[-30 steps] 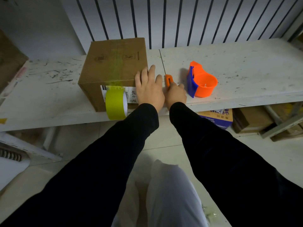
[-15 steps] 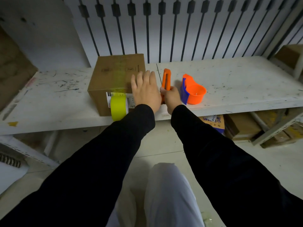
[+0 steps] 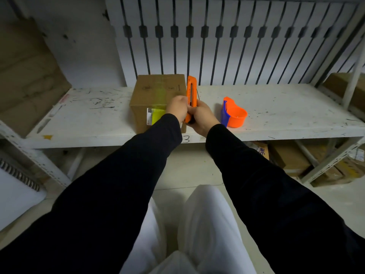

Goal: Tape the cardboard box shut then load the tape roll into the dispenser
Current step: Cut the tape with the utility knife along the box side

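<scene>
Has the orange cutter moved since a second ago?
Yes. The orange cutter was low beside the cardboard box; now both hands hold it upright, its tip above the box's top edge.

We seem to be in a storeroom or packing area. A scuffed white metal shelf [image 3: 276,123] on slotted angle-iron legs [image 3: 327,165] carries a cardboard box [image 3: 156,91], more cartons [image 3: 290,161] are stacked under it on the tiled floor [image 3: 189,175], and flattened cardboard [image 3: 25,80] leans against the bare wall.
</scene>
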A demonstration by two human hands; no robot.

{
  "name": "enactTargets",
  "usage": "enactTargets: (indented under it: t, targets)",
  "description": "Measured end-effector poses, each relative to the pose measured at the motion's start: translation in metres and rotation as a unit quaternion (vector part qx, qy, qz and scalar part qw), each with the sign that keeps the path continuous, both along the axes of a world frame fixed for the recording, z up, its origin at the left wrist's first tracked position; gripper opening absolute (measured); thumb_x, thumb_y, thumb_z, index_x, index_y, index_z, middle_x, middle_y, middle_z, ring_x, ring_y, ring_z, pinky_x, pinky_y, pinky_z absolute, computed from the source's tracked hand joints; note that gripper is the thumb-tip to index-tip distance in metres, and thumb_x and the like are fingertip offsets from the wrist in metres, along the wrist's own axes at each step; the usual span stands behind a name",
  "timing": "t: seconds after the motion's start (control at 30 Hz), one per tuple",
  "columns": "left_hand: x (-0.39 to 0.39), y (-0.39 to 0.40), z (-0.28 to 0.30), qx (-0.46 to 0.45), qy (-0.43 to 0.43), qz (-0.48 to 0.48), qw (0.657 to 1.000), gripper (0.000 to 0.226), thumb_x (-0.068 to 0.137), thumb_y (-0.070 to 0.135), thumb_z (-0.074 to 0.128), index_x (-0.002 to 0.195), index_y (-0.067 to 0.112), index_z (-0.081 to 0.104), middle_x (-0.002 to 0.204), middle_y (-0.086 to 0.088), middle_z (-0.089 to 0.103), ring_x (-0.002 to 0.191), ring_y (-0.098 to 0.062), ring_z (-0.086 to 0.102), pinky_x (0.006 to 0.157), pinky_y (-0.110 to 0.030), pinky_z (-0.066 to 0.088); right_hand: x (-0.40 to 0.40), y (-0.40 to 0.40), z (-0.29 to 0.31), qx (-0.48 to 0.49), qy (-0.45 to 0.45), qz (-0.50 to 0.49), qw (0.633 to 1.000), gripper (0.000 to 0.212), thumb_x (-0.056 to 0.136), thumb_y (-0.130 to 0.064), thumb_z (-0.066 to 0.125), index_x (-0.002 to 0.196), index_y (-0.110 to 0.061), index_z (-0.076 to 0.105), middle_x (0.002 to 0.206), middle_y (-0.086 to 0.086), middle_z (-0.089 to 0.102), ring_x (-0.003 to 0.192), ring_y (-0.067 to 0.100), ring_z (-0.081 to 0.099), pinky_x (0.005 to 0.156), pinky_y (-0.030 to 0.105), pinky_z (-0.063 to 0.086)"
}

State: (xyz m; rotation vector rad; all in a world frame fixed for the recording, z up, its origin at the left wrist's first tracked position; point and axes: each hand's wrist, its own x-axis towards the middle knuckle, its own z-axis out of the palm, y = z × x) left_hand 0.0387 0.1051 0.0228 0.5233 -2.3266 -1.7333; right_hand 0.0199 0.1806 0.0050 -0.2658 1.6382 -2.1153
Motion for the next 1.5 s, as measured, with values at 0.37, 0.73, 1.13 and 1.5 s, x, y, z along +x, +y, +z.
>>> enactTargets:
  t: [0.37,0.73,1.13,1.5]
  targets:
    - [0.033,-0.018,-0.008,0.134,0.003,-0.039,0.990,0.028,0.100,0.021,0.032,0.096,0.015,0.060,0.056,0.000,0.036,0.046,-0.015,0.034,0.043,-0.025,0.034,0.027,-0.010,-0.004,0.067,0.037,-0.037,0.996,0.029,0.099,-0.033,0.036,0.084,-0.012,0.050,0.062,0.001,0.049,0.045,0.010,0.046,0.043,0.020,0.045]
    - [0.029,-0.045,-0.021,0.006,0.021,0.143,0.990,0.033,0.093,0.003,0.040,0.115,0.002,0.064,0.124,-0.014,0.063,0.109,-0.031,0.060,0.097,-0.034,0.047,0.022,-0.020,-0.015,0.197,0.103,-0.082,0.971,0.023,0.099,-0.027,0.037,0.116,-0.014,0.045,0.093,0.009,0.055,0.077,0.019,0.052,0.056,0.024,0.042]
    - [0.018,-0.086,-0.044,0.027,-0.091,0.122,0.988,0.038,0.093,0.020,0.048,0.122,-0.005,0.057,0.097,-0.017,0.064,0.096,-0.034,0.057,0.074,-0.032,0.045,-0.006,-0.051,-0.016,0.447,0.289,-0.122,0.838,0.020,0.089,-0.030,0.052,0.105,-0.017,0.051,0.098,0.005,0.060,0.094,0.027,0.049,0.094,0.043,0.031]
    - [0.002,-0.084,-0.054,0.154,-0.037,0.127,0.979,0.040,0.087,0.018,0.057,0.122,-0.002,0.052,0.111,-0.012,0.056,0.111,-0.029,0.054,0.084,-0.029,0.035,-0.044,-0.090,-0.017,0.542,0.350,-0.098,0.757,0.055,0.074,-0.047,0.069,0.118,-0.019,0.050,0.119,0.008,0.051,0.102,0.029,0.058,0.090,0.040,0.042]
